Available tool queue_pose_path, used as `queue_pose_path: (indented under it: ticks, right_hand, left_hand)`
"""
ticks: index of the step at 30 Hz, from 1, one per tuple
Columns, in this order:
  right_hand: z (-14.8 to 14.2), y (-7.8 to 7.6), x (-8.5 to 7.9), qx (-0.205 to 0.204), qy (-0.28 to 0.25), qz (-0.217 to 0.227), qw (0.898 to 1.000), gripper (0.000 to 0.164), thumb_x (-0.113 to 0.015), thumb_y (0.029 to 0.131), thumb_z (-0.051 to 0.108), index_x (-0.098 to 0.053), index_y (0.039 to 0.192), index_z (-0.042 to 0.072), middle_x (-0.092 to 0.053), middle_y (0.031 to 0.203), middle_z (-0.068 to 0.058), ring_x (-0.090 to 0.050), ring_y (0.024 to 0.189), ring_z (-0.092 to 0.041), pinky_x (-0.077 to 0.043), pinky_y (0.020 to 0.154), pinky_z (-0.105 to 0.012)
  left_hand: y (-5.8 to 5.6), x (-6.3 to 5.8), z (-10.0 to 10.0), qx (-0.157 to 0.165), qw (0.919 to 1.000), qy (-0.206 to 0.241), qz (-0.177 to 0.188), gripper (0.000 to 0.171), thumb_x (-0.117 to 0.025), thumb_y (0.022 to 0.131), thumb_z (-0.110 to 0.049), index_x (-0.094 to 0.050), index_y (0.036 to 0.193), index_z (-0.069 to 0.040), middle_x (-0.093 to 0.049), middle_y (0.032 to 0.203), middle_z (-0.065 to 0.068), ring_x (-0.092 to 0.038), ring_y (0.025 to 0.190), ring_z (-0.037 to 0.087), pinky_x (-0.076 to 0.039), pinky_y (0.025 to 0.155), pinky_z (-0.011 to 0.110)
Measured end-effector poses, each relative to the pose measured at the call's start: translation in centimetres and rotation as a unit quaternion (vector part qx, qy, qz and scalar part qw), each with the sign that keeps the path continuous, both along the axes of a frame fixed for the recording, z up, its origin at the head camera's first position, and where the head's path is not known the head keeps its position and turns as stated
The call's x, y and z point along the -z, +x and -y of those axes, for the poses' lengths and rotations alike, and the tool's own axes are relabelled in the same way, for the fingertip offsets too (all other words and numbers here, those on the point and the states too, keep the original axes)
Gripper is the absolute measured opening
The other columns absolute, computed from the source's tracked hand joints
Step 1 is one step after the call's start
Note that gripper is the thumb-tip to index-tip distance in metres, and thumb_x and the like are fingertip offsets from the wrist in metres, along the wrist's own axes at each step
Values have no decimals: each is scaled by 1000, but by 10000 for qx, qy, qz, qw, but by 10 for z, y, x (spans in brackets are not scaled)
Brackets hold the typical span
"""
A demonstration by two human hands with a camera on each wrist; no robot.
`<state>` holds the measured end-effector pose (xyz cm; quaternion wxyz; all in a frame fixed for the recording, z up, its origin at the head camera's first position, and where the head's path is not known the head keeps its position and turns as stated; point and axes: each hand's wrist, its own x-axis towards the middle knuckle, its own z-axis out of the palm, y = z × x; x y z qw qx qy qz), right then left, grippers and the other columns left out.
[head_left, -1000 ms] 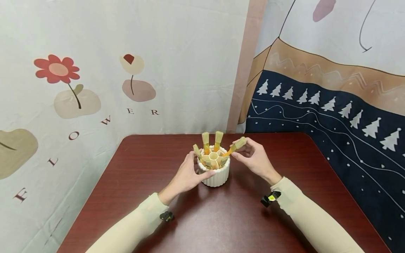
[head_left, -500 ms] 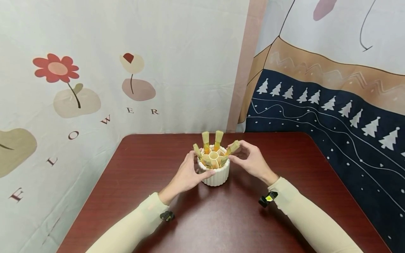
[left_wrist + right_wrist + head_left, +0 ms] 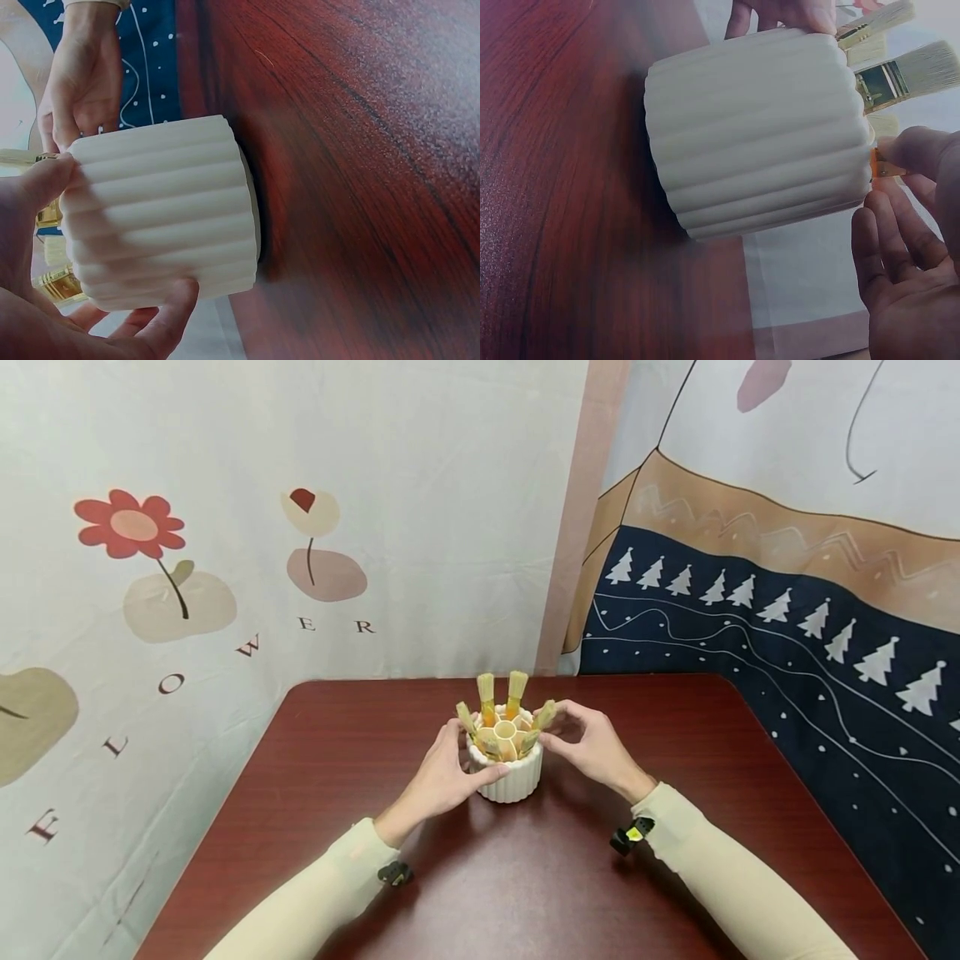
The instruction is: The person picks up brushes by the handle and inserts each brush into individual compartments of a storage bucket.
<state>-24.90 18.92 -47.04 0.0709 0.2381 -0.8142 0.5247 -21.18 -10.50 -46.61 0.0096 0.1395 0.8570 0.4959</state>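
Note:
A white ribbed round holder (image 3: 513, 782) with a divided top stands upright on the table. My left hand (image 3: 437, 778) grips its left side, thumb across the front near the rim. Several flat bristle paintbrushes (image 3: 516, 692) stand in its compartments, bristles up. At the right rim, my right hand (image 3: 594, 750) pinches one paintbrush (image 3: 546, 714), which leans outward to the right. The right wrist view shows the thumb (image 3: 921, 148) on that brush's orange handle (image 3: 885, 163), just above the rim; its lower end is hidden inside the holder.
The dark red wooden table (image 3: 525, 877) has its back edge close behind the holder. A pale printed cloth (image 3: 420, 510) hangs behind, and a navy cloth with trees (image 3: 712, 627) hangs at the right.
My right hand has moved left and slightly down, lowering the paintbrush into the holder's right side. The left hand keeps its grip on the holder.

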Motion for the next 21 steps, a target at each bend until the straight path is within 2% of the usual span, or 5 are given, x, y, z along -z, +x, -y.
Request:
queue_pose_path:
  ticks: [5, 15, 18, 21]
  right_hand:
    - [-1, 1, 1, 170, 214, 39, 9996, 28, -91, 104, 16, -81, 130, 16, -85, 119, -6, -80, 106, -19, -64, 95, -24]
    - [-3, 6, -1, 203, 378, 111, 9990, 32, -90, 105, 19, -80, 135, 16, -81, 127, -5, -81, 111, -22, -65, 98, -26]
    - [-4, 8, -3, 205, 417, 117, 9989, 37, -90, 106, 21, -78, 141, 17, -81, 131, -6, -81, 114, -22, -68, 101, -34]
    - [-9, 12, -4, 225, 491, 93, 9985, 45, -90, 106, 23, -75, 148, 18, -80, 137, -10, -81, 118, -24, -69, 104, -48]
  left_hand:
    - [0, 0, 0, 8, 10000, -15, -35, 88, -100, 94, -38, -50, 158, -6, -60, 152, 21, -77, 133, 35, -65, 113, 51]
    - [-1, -1, -2, 23, 10000, 13, 26, 89, -100, 94, -37, -49, 160, -5, -60, 154, 21, -75, 138, 36, -64, 115, 51]
    - [-1, -2, -1, 4, 10000, -12, -6, 91, -101, 93, -36, -49, 162, -5, -60, 154, 22, -74, 138, 36, -64, 115, 52]
    - [-1, -2, 0, -41, 9999, -84, -54, 94, -101, 92, -37, -49, 163, -5, -62, 153, 21, -73, 137, 34, -63, 114, 52]
